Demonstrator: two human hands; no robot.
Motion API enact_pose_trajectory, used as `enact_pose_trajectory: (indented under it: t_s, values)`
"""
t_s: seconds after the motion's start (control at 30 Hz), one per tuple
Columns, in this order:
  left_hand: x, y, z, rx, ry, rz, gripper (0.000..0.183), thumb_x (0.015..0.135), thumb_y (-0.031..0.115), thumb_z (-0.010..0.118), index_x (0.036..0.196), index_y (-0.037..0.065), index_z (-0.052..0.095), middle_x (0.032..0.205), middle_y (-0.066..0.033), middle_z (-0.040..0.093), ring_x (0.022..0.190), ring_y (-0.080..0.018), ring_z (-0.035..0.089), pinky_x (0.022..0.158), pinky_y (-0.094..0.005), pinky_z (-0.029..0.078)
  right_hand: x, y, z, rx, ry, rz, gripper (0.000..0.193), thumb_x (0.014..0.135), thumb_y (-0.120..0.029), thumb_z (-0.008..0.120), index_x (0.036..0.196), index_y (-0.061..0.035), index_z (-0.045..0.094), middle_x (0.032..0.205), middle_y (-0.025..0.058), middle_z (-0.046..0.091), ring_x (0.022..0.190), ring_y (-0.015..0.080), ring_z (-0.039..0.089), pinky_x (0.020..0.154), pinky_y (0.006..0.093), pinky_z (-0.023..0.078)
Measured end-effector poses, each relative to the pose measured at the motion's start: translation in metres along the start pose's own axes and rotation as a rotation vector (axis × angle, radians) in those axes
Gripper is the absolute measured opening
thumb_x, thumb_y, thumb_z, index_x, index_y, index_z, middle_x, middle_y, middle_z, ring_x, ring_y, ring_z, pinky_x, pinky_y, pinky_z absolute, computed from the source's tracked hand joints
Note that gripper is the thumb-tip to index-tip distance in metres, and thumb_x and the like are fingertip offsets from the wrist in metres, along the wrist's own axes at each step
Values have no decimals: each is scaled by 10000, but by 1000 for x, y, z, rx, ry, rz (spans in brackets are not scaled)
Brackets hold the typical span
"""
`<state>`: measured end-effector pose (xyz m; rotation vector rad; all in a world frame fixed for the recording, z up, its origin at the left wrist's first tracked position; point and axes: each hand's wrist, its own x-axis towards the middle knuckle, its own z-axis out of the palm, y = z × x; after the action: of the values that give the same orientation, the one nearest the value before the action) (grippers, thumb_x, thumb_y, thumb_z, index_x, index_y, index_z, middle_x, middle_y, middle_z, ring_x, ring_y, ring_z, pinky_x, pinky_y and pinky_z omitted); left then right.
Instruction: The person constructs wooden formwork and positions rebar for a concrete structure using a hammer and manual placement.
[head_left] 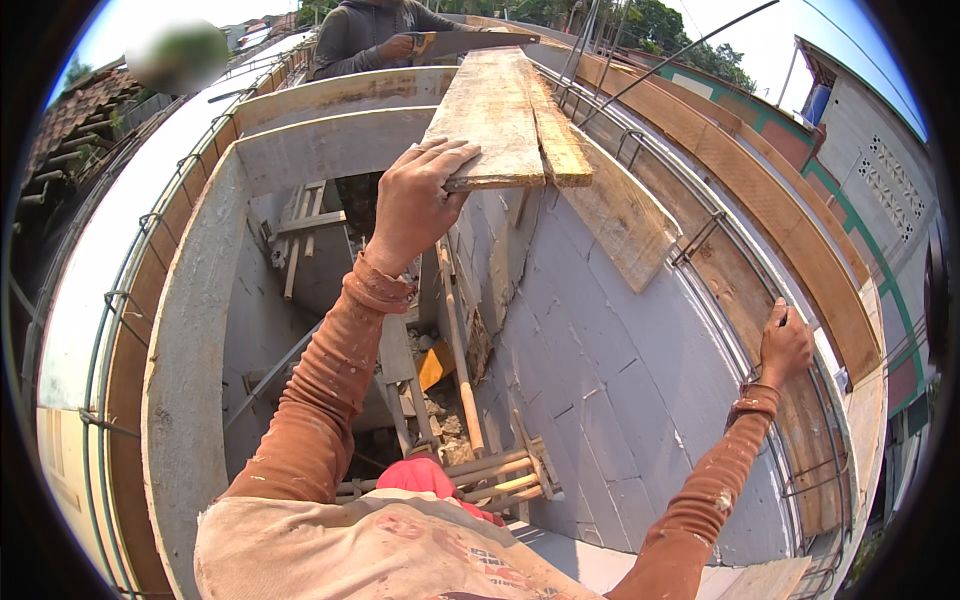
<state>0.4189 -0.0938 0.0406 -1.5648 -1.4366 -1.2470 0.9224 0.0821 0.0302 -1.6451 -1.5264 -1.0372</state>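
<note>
My left hand [424,190] grips the near left corner of a weathered wooden plank [490,120], its fingers lying over the top face. A long split runs down the plank's right side. Off to the right, my right hand [787,345] is closed on a steel reinforcing bar [735,250] along the wall top. At the plank's far end, a co-worker's hand [397,47] holds a handsaw [470,41], its blade lying across the wood.
Grey block walls [600,400] enclose a deep space below me. Bamboo poles [460,350], rubble and a yellow object [435,365] are down there. Formwork boards [740,140] and a rebar cage [120,330] run along the wall tops. A loose bar [690,48] sticks up at the upper right.
</note>
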Motion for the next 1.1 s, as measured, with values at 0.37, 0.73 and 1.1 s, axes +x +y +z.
enact_pose_trajectory:
  t_s: [0.37,0.73,1.1]
  values:
    - [-1,0,2,10,39,13,402,711,54,768,1107,92,711,1124,-95,702,1087,-281,645,957,-378,509,0,-4,-7,13,29,-11,356,932,-421,559,776,-126,682,782,96,691,785,316,644,705,455,499]
    - [-2,3,0,-51,63,-18,401,693,28,775,1086,82,712,1098,-93,706,1056,-274,652,926,-373,520,0,-4,-7,-16,18,5,367,932,-434,554,780,-126,684,790,91,696,802,313,647,713,449,505]
    - [-5,6,-3,-73,76,-24,382,691,-20,753,1060,72,718,1057,-107,707,1008,-279,665,890,-360,525,0,-6,-10,52,32,7,356,913,-418,586,741,-119,677,715,85,674,739,293,641,728,423,495]
